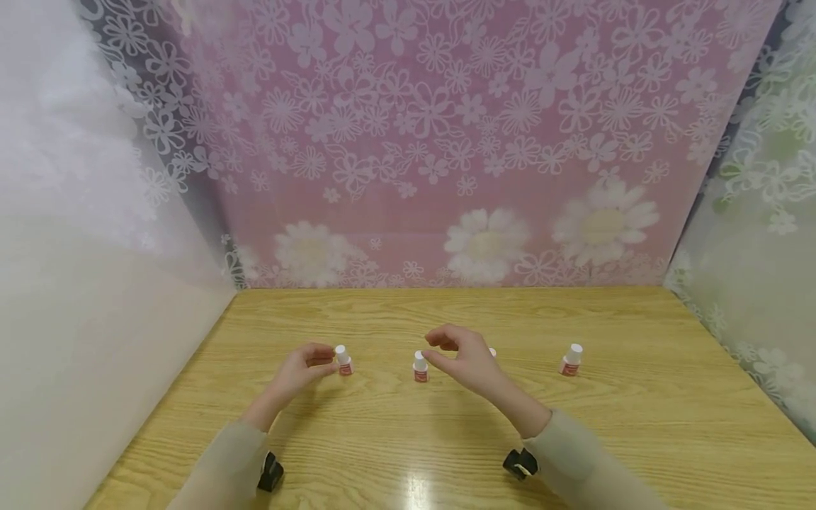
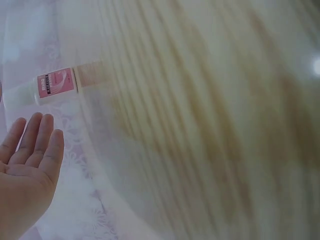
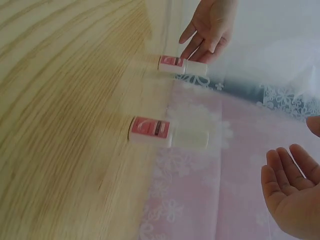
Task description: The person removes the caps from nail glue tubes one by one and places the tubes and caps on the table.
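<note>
My left hand [image 1: 298, 370] is beside the leftmost small white bottle [image 1: 345, 364], which stands upright with a white cap and a red-pink label. In the left wrist view that bottle [image 2: 55, 83] shows a gap from the relaxed fingers [image 2: 37, 137]. My right hand [image 1: 470, 360] hovers just right of a second such bottle [image 1: 421, 370], thumb near its cap. The right wrist view shows this bottle [image 3: 150, 128] apart from the bent fingers [image 3: 287, 170]. Behind the right hand a third bottle [image 1: 492, 352] is mostly hidden; only part of its cap shows.
Another matching bottle [image 1: 571, 361] stands to the right on the wood-grain table [image 1: 382, 439]. A pink flowered sheet [image 1: 408, 142] hangs at the back, with pale sheets at the left [image 1: 95, 248] and right [image 1: 752, 283].
</note>
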Demonstrator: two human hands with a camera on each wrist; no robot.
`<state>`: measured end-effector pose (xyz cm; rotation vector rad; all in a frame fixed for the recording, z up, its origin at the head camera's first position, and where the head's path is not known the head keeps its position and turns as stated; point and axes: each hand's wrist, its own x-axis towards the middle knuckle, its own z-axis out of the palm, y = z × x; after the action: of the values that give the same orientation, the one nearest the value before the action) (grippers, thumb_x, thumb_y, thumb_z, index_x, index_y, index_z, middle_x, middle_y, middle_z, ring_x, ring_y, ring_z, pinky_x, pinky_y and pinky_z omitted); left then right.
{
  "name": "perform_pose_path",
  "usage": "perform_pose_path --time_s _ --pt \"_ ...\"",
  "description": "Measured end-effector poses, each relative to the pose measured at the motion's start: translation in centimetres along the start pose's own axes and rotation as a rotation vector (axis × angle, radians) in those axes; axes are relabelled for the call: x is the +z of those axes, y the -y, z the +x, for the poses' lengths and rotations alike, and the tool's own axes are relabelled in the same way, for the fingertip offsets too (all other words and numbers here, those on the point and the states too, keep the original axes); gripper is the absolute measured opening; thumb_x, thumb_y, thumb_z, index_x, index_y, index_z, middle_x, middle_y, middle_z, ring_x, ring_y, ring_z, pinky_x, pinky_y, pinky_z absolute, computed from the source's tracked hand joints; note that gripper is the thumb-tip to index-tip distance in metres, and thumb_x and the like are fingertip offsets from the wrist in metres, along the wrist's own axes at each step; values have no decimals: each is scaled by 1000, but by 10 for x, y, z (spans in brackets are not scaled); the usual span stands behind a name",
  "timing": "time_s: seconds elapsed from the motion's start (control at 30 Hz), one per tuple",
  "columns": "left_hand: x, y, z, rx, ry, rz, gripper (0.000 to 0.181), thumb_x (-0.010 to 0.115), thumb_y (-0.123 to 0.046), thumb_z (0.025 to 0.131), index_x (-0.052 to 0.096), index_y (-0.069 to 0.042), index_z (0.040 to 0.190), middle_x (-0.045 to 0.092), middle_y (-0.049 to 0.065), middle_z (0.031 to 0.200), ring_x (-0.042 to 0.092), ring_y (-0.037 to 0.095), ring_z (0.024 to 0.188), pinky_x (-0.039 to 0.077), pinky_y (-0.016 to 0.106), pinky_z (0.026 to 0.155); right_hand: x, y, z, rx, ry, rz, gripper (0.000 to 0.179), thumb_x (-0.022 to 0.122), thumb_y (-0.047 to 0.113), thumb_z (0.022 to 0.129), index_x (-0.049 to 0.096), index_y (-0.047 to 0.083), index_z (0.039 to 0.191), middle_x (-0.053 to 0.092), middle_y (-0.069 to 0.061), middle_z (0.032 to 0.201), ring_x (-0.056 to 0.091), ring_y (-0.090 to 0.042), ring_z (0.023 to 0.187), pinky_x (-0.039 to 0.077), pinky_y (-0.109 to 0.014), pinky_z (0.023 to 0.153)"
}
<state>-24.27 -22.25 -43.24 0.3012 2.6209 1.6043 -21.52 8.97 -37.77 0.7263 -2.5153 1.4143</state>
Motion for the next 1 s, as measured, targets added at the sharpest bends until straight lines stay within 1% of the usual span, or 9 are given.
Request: perform_pose_path --time_s 0.1,0.27,0.33,0.43,0.5,0.53,0.67,0.83,1.0 --pt "-1 1 2 -10 24 2 45 66 -17 81 50 7 115 53 20 112 51 34 103 44 38 82 9 4 6 4 27 38 23 65 21 81 62 8 99 62 -2 97 57 -21 92 45 -35 80" --pt "1 7 8 -19 42 -7 45 66 -16 81 49 8 115 53 21 112 50 34 103 43 38 82 26 6 16 29 73 111 24 64 23 82 61 9 101 61 -2 99 56 -21 94 44 -35 81" --pt "1 8 9 -19 53 -11 45 65 -16 81 49 8 115 53 20 112 51 33 103 43 38 83 32 7 20 50 94 138 25 63 25 83 60 9 103 60 -3 101 56 -21 96 46 -34 77" --pt "3 9 12 -18 68 -29 43 66 -17 81 51 7 113 56 17 109 52 31 101 43 39 83 41 10 27 57 109 166 26 62 25 84 60 7 103 60 -6 103 56 -21 96 47 -31 75" --pt "3 9 13 -14 93 -50 41 66 -18 81 53 5 112 58 15 105 54 29 100 42 39 84 46 13 32 56 110 178 26 62 23 84 61 6 103 60 -7 102 57 -20 95 47 -30 75" --pt "4 9 14 -17 103 -62 40 66 -18 80 54 4 111 60 14 104 55 28 99 42 40 84 48 14 34 43 110 176 26 62 23 84 60 5 102 60 -8 101 57 -20 94 46 -30 78" --pt "5 12 16 -22 154 -94 36 65 -17 81 55 3 109 63 13 98 57 25 95 41 41 86 58 16 42 28 112 173 25 62 21 84 60 4 102 60 -6 100 56 -19 93 45 -29 79" --pt "8 15 19 -21 158 -61 36 66 -19 80 57 4 107 63 11 96 58 23 93 41 41 85 68 18 50 43 110 171 24 62 19 84 60 4 102 60 -6 99 56 -17 93 45 -28 79" --pt "10 16 22 3 156 -35 29 67 -15 80 59 5 99 63 10 93 59 22 88 45 35 79 78 19 57 47 107 155 24 63 19 83 60 2 100 61 -9 99 56 -19 91 45 -28 79"
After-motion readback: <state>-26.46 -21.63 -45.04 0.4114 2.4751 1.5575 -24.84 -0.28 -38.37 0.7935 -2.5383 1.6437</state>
